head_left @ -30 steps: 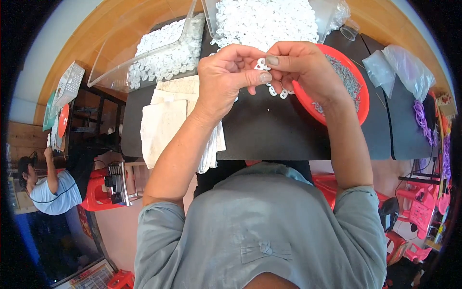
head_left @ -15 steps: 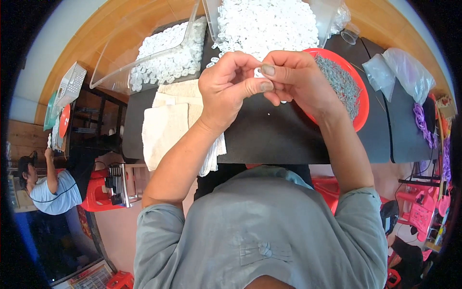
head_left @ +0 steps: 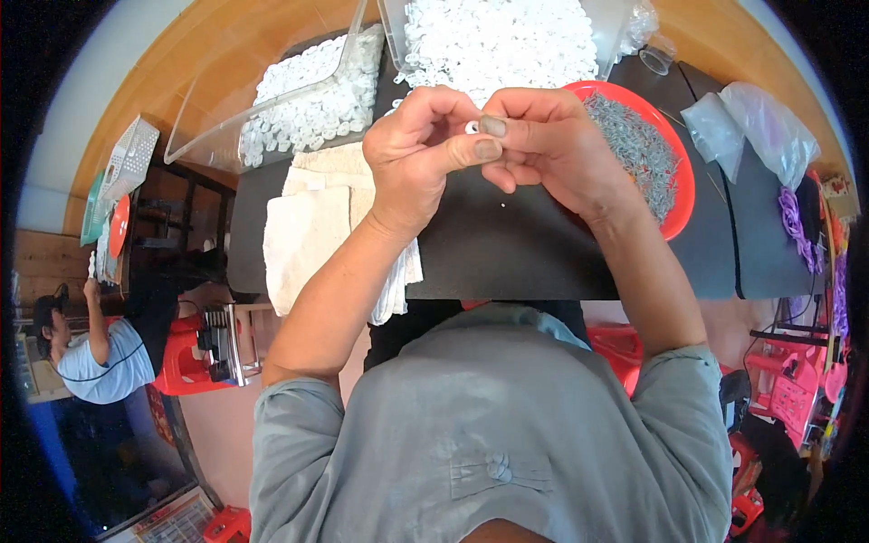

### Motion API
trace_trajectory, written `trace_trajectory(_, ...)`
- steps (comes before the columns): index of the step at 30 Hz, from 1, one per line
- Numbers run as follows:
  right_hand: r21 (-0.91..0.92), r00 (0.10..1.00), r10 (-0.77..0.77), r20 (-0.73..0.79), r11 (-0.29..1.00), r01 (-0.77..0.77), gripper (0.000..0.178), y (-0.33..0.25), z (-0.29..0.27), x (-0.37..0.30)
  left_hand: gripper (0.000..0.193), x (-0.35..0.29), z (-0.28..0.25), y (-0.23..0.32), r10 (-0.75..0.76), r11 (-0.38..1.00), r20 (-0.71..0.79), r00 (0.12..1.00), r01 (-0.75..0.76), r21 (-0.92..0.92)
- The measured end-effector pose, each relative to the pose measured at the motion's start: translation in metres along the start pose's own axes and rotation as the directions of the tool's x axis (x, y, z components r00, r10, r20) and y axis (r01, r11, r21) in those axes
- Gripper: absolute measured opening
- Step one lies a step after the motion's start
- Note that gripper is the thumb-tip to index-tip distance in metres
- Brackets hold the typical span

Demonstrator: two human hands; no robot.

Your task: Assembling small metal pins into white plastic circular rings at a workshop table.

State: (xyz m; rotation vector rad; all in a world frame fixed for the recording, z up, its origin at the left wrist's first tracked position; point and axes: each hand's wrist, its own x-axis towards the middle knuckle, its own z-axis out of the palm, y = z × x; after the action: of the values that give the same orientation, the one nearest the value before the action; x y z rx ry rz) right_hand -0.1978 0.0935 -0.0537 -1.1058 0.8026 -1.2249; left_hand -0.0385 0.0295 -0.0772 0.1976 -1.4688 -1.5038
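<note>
Over the black table, my left hand (head_left: 409, 149) and my right hand (head_left: 557, 145) meet fingertip to fingertip. Both are closed in a pinch around a small white plastic piece (head_left: 472, 128) with a dark round hole. My thumbs and forefingers cover most of it, and anything else between the fingertips is hidden. Beyond my hands, a clear plastic bin (head_left: 608, 54) holds a heap of similar white pieces (head_left: 502, 45). Just right of my right hand, a red basin (head_left: 685, 195) holds many thin grey metal pieces (head_left: 634, 149), which look like nails or pins.
Folded beige cloths (head_left: 308, 240) lie left on the black table (head_left: 507, 262). More white pieces (head_left: 317, 95) fill a tilted clear tub (head_left: 195, 136). Clear plastic bags (head_left: 769, 127) and purple cord (head_left: 795, 235) lie right. Another person (head_left: 109, 357) sits far left.
My joined hands have shifted slightly left and up in the picture, still pinching the white piece. Its visible part is smaller now. The whole view has moved a little.
</note>
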Motion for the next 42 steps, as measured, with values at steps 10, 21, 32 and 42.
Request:
trace_trajectory(10,-0.645,0.966,-0.166,-0.199,0.764,-0.002,0.021,-0.018,-0.035,-0.002,0.023,0.009,-0.002,0.012,0.21,0.925,-0.232,0.95,-0.116,0.362)
trace_trajectory(21,-0.967,0.954,-0.286,-0.09,-0.203,-0.152,0.023,0.002,-0.097,-0.058,0.024,0.049,-0.042,0.081,0.626,0.138,0.142,0.767,-0.288,0.948)
trace_trajectory(32,-0.975,0.914,-0.34,-0.222,0.097,-0.2,0.009,-0.002,-0.104,-0.058,0.014,-0.007,-0.05,0.0,-0.258,0.151,0.109,0.96,-0.072,0.986)
trace_trajectory(42,-0.796,0.878,-0.276,-0.391,0.581,-0.172,0.018,-0.011,-0.107,-0.059,0.017,0.015,-0.031,-0.026,-0.258,0.291,0.123,0.958,-0.044,0.956)
